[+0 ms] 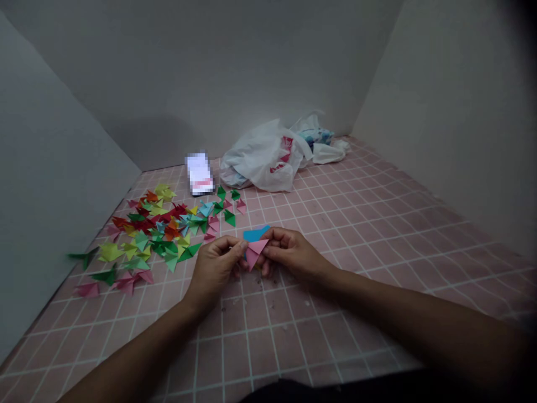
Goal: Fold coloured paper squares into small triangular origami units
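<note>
A small folded piece of pink origami paper (254, 253) is held between my two hands, above the tabletop. My left hand (218, 261) pinches its left side between thumb and fingers. On the other side my right hand (289, 252) grips the right corner, fingers curled. Just behind the hands lies blue paper (255, 234), partly covered by them and by the pink piece. To the left spreads a pile of small folded paper pieces (161, 246) in green, red, yellow, orange, pink and light blue.
A pink checked cloth (335, 336) covers the table. A phone with a lit, pixelated screen (199, 173) stands at the back. Beside it sit a white plastic bag (264, 157) with red print and a crumpled blue-and-white packet (314, 136). Grey walls (235, 61) enclose the table.
</note>
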Demonstrator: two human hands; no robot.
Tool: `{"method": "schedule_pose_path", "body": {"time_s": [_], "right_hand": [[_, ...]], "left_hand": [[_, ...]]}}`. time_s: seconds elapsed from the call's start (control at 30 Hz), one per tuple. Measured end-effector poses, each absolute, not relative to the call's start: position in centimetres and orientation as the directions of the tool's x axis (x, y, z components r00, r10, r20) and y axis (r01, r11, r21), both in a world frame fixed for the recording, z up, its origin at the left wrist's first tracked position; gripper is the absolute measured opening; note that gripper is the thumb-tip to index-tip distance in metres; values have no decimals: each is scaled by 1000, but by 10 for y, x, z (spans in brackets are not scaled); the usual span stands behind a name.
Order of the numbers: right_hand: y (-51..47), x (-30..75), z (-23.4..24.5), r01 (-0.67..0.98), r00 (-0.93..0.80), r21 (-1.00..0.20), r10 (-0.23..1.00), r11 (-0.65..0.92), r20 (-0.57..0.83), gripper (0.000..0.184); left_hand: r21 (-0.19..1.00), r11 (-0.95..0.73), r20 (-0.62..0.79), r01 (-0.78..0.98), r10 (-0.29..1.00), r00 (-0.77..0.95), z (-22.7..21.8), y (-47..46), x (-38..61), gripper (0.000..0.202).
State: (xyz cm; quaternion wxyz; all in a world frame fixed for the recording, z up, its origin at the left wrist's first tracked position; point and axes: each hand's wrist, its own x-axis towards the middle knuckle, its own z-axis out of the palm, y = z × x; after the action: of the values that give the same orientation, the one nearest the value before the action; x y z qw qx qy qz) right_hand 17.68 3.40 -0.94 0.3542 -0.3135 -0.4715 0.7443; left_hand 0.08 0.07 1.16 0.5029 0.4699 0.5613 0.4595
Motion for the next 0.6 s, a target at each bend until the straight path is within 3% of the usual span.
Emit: {"method": "schedule_pose_path", "body": {"time_s": [0.6], "right_hand": [[32,178,-7,-156,-518,-973,853,-168,-64,12]], "left_hand": [[986,167,-167,11,986,29,12,1,5,19]]}}
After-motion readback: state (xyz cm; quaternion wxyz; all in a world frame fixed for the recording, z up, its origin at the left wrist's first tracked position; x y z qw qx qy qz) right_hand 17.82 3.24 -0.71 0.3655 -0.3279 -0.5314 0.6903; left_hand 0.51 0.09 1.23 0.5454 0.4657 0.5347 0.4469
